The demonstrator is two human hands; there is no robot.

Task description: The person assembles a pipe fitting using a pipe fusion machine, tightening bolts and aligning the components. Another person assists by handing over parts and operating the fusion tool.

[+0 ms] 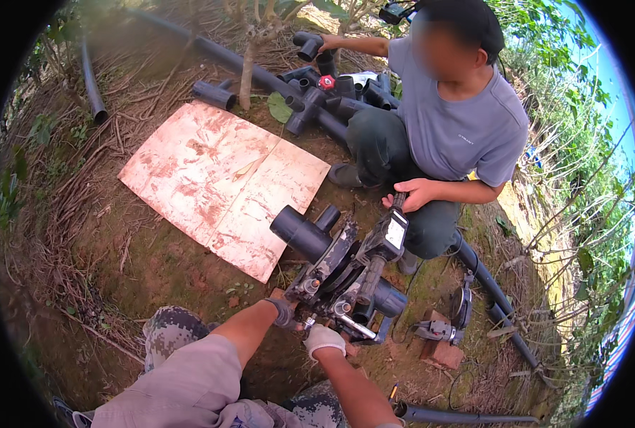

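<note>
Positioning right hand (325, 342) and left hand (284, 313) at metal bolt (309, 323), presumably for control; being unable to tell clenched fingers (312, 341) from released. Beyond, securing black pipe fitting (299, 232) inside clamp frame (330, 260), seemingly for alignment, near pale board (217, 178).

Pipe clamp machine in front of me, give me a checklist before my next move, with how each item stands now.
1. Both hands gloved: ok; left hand in a dark glove, right hand in a white one.
2. Co-worker's hand clear of the machine: not ok; it is at the black handle.
3. Black pipe clamped tight: cannot tell; it sits in the rings, tightness unseen.
4. Board lying on the ground: ok.
5. Separate ring clamp off to the right: ok, by a red brick.
</note>
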